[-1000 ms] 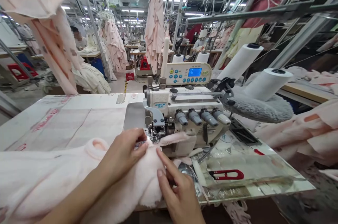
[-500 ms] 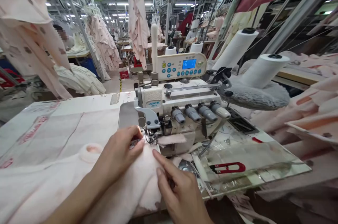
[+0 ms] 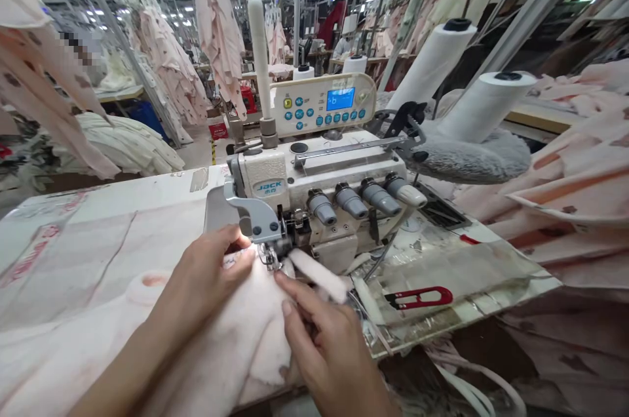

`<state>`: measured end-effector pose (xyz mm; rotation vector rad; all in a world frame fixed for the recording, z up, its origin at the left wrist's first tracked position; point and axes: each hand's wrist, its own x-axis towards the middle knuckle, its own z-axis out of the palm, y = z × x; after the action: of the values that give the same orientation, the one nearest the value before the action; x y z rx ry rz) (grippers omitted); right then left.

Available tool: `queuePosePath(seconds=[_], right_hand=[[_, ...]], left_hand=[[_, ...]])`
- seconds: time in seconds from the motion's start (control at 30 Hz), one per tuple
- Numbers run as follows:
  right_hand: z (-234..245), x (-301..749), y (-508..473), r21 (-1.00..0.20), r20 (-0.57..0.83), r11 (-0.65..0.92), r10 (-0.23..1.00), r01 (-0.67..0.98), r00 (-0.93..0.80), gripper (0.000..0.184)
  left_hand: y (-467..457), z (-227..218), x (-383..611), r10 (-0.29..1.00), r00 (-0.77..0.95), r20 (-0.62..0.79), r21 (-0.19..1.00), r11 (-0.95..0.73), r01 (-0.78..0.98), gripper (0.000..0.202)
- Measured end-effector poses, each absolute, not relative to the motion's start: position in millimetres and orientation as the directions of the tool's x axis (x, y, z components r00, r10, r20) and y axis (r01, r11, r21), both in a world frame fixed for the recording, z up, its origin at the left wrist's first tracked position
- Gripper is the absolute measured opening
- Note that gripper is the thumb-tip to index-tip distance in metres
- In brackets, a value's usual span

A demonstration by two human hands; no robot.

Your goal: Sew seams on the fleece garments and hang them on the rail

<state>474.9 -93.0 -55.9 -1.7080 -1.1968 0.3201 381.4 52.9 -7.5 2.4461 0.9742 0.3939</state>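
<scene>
Pale pink fleece fabric (image 3: 230, 332) spreads under both hands and runs to the presser foot (image 3: 269, 256) of a white Jack overlock sewing machine (image 3: 265, 184). My left hand (image 3: 211, 269) pinches the fabric between thumb and fingers, just left of the foot. On the other side my right hand (image 3: 331, 335) has the fabric's edge at its thumb and index finger, the index tip close to the needle area. Its remaining fingers curl under and are partly hidden. A narrow strip of fabric (image 3: 319, 276) sticks out on the right of the foot.
Red thread snips (image 3: 420, 297) lie on the table right of my hand. Thread cones (image 3: 486, 105) stand behind the machine, beside its control panel (image 3: 324, 105). Pink garments (image 3: 580, 194) are heaped at the right; others hang at the left. A co-worker (image 3: 83, 53) is far left.
The view has shifted, so the machine appears further left. The fabric has fed further in, and the strip beside the foot now slants down to the right. Both hands stay at the fabric.
</scene>
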Motion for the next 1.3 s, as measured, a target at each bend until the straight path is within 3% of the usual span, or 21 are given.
queuePosePath(seconds=[0.13,0.37,0.47,0.53,0.63,0.73,0.87,1.1,1.2,1.23,1.3], right_hand=[[-56.2,475.4,-90.4,-0.855,0.301,0.002,0.816,0.518,0.493,0.037],[-63.7,472.1,-89.3,-0.956,0.157,-0.014,0.82,0.294,0.55,0.029],[-71.4,465.0,-96.4,-0.993,0.097,0.04,0.827,0.115,0.553,0.028],[-78.5,458.1,-104.2,-0.996,0.069,0.086,0.827,-0.005,0.558,0.039],[-88.4,448.2,-115.0,-0.99,0.069,0.126,0.811,-0.058,0.581,0.051],[-91.0,442.5,-121.0,-0.989,0.089,0.142,0.799,-0.042,0.595,0.045],[-84.5,440.2,-124.6,-0.988,0.077,0.145,0.789,-0.062,0.609,0.043],[-76.6,438.2,-130.7,-0.888,-0.089,0.146,0.875,-0.435,0.475,0.067],[-82.7,438.8,-134.3,-0.908,-0.042,0.152,0.895,-0.391,0.445,0.066],[-85.5,440.2,-135.2,-0.939,0.026,0.181,0.884,-0.292,0.467,0.059],[-90.3,445.6,-136.0,-0.954,0.287,0.289,0.81,0.079,0.512,0.041]], left_hand=[[55.3,-9.9,381.1,0.693,0.715,0.096,0.501,-0.654,0.567,0.016],[63.0,-5.1,387.1,0.648,0.737,0.192,0.385,-0.741,0.55,0.014],[39.5,-3.9,372.6,0.537,0.736,0.412,0.191,-0.841,0.506,0.01],[11.7,-11.7,355.6,0.421,0.714,0.559,0.101,-0.89,0.445,0.014],[-26.7,-33.5,334.2,0.341,0.732,0.589,0.095,-0.929,0.356,0.023],[-43.4,-47.5,328.7,0.353,0.689,0.634,0.072,-0.913,0.401,0.021],[-48.8,-39.7,335.0,0.333,0.636,0.696,0.13,-0.93,0.344,0.016],[-64.5,-36.9,335.1,0.254,0.613,0.748,0.094,-0.955,0.281,0.014],[-62.9,-44.5,331.9,0.214,0.567,0.796,0.055,-0.957,0.283,0.018],[-62.0,-45.9,331.2,0.2,0.563,0.802,0.04,-0.958,0.282,0.018],[-60.8,-46.0,331.1,0.182,0.579,0.795,0.016,-0.96,0.28,0.018]])
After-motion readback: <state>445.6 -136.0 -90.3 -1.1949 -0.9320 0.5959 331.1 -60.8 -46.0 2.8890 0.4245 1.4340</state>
